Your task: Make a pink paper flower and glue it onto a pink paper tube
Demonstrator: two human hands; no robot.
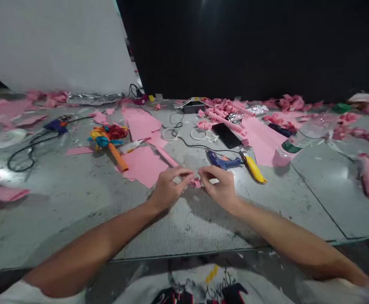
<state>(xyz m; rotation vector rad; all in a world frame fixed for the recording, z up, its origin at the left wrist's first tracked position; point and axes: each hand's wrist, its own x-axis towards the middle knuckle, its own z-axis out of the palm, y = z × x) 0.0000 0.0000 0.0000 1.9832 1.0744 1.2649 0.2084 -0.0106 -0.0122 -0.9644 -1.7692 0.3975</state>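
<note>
My left hand (pixel 168 188) and my right hand (pixel 218 185) meet over the grey table (pixel 76 202), both pinching a small pink paper piece (pixel 196 183) between their fingertips. A pink paper sheet (pixel 143 165) lies just beyond my left hand. Behind my right hand lie a blue glue gun (pixel 224 161) and a yellow tool (pixel 255 169).
A colourful paper flower on an orange stick (pixel 110 139) lies at the left centre. A black phone (pixel 226 135), tape rings (pixel 170 134), a plastic bottle (pixel 301 141), black cables (pixel 22 154) and many pink paper scraps (pixel 287 102) litter the back and sides.
</note>
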